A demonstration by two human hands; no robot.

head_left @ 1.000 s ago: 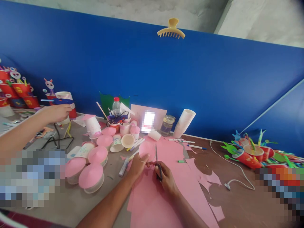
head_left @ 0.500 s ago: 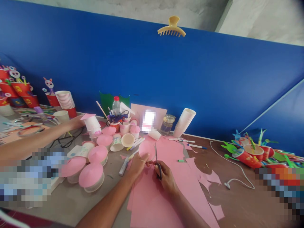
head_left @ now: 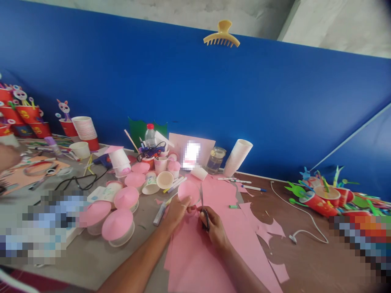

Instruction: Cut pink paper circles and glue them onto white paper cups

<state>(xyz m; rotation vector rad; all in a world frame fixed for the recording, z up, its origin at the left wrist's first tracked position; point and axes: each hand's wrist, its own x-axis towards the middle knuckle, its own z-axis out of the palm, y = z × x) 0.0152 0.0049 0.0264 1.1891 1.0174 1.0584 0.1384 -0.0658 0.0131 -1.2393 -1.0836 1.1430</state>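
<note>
Between thumb and fingers, my left hand [head_left: 180, 211] pinches the lower edge of a round pink paper disc [head_left: 187, 190]. Just right of it, my right hand [head_left: 213, 226] is closed round the dark handles of a pair of scissors [head_left: 205, 217]. The blades point away from me, beside the disc's right edge; whether they touch the paper I cannot tell. Beneath both hands lie large pink paper sheets [head_left: 195, 260]. To the left, several paper cups wear pink cone tops, such as the nearest pink cone [head_left: 117, 224].
A glue stick or marker-like tube [head_left: 159, 214] lies left of my left hand. A stack of white cups [head_left: 238, 158] and a glass jar [head_left: 216, 160] stand behind. Pink scraps [head_left: 275, 228] and a white cable [head_left: 308, 215] lie right. Another person's hand [head_left: 8, 158] is far left.
The other person's arm has drawn back to the left, away from the cone-topped white cups, uncovering a blue tool on the table. My hands, the disc and the scissors have hardly moved.
</note>
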